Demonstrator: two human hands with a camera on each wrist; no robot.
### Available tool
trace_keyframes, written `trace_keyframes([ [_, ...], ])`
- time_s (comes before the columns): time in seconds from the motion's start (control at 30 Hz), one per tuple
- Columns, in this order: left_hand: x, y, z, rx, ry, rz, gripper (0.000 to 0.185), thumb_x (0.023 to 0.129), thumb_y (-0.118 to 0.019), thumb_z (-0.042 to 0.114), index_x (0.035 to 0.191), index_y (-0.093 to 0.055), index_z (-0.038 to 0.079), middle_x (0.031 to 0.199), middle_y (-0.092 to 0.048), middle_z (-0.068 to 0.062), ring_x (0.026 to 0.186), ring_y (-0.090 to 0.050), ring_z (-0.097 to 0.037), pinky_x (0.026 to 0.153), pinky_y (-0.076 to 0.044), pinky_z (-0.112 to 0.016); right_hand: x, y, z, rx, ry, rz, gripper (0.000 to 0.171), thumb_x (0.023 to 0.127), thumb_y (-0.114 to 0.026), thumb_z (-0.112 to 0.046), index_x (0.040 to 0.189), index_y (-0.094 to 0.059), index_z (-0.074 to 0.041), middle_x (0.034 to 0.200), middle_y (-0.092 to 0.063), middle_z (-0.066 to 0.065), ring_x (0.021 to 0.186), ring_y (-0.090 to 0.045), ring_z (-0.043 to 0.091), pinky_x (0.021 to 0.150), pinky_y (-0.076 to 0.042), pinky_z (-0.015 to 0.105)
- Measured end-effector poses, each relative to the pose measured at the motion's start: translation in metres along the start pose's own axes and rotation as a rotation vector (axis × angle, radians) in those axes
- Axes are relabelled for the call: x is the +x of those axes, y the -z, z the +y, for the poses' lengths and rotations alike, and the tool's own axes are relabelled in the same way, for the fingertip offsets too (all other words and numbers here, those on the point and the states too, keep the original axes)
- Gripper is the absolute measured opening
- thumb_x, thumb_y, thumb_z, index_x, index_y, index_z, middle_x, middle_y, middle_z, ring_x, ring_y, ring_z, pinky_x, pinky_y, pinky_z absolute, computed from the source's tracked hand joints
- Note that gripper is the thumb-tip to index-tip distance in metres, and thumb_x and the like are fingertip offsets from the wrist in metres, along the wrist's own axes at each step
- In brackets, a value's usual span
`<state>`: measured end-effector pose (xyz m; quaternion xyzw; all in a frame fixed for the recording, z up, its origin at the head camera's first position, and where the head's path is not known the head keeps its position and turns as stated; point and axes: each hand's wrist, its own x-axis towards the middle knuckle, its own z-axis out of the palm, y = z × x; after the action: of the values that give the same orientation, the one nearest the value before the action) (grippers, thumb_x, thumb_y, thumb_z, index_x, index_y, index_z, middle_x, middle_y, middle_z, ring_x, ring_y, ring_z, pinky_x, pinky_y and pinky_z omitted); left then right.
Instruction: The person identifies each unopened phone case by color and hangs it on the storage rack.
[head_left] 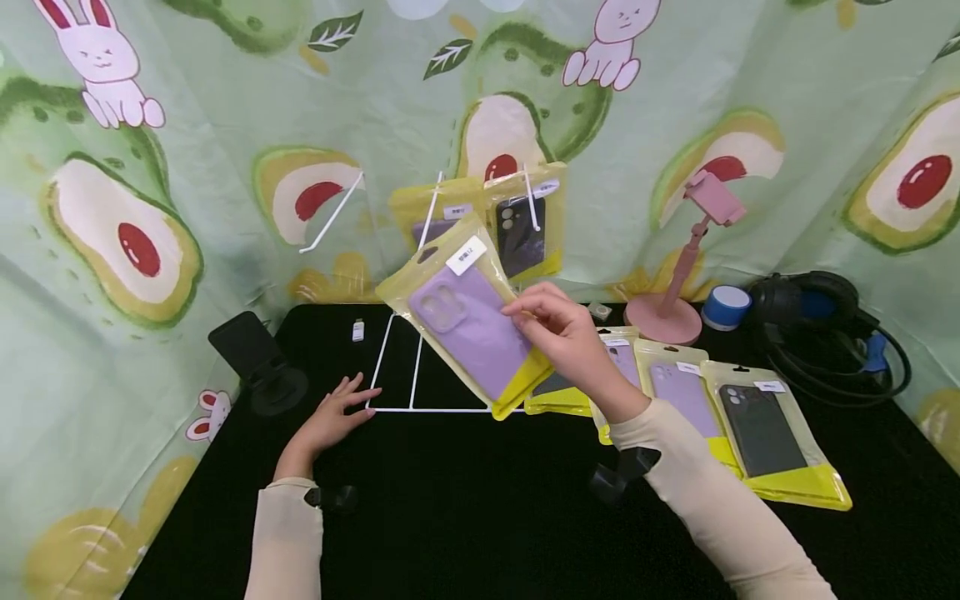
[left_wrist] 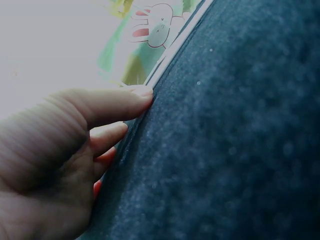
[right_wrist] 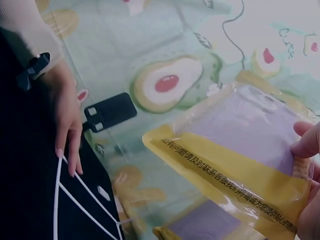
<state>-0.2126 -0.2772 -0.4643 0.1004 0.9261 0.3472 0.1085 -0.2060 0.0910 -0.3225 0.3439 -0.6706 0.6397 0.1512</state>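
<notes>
My right hand pinches a yellow-edged clear packet holding a purple phone case by its side, in front of a white wire rack. A white label sits near its top, beside a hang hole. In the right wrist view the packet's yellow band carries black print, with the thumb on its edge. My left hand rests at the rack's front left corner, fingers spread and fairly straight. The left wrist view shows its thumb touching the white bar. Two more packets, one with a dark case, hang on the rack's hooks.
Several packaged cases lie at the right, one with a black case. Behind them stand a pink phone stand, a blue-white roll and headphones. A black stand is at the left. A bare hook juts out at upper left.
</notes>
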Motion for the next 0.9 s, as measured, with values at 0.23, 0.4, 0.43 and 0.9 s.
trace_keyframes([
  [0.23,0.000,0.000,0.002,-0.003,-0.027,0.010,0.043,0.096,-0.054,0.021,0.136,-0.050,0.004,0.153,-0.015,-0.027,0.140,0.000,-0.047,0.107,0.003,-0.066,0.004,-0.014,0.005,-0.001,-0.076,-0.013,0.013,0.089,-0.056,0.007,0.096,-0.067,0.006,0.096,-0.058,0.007,0.080,-0.054,0.013,0.067,-0.047,0.020],
  [0.4,0.000,0.002,0.001,-0.009,-0.012,-0.005,0.044,0.096,-0.054,0.023,0.136,-0.050,0.005,0.153,-0.014,-0.026,0.140,0.001,-0.047,0.108,0.004,-0.065,0.005,-0.018,0.016,-0.008,-0.161,0.030,0.013,0.090,-0.058,0.004,0.098,-0.068,0.006,0.097,-0.056,0.008,0.077,-0.053,0.011,0.066,-0.046,0.018],
  [0.43,0.000,0.002,0.001,-0.009,-0.007,-0.008,0.044,0.096,-0.054,0.023,0.136,-0.050,0.005,0.154,-0.013,-0.026,0.140,0.001,-0.047,0.108,0.004,-0.065,0.006,-0.019,0.019,-0.008,-0.176,0.044,0.013,0.090,-0.058,0.004,0.098,-0.068,0.006,0.097,-0.056,0.008,0.079,-0.053,0.010,0.067,-0.046,0.018],
  [0.9,0.002,0.002,0.002,-0.005,0.023,-0.025,0.044,0.097,-0.052,0.025,0.137,-0.050,0.007,0.154,-0.012,-0.025,0.141,0.002,-0.046,0.108,0.005,-0.064,0.061,-0.040,0.063,-0.049,-0.443,0.282,0.018,0.088,-0.059,0.001,0.104,-0.066,0.003,0.112,-0.063,0.012,0.086,-0.054,0.015,0.074,-0.045,0.024],
])
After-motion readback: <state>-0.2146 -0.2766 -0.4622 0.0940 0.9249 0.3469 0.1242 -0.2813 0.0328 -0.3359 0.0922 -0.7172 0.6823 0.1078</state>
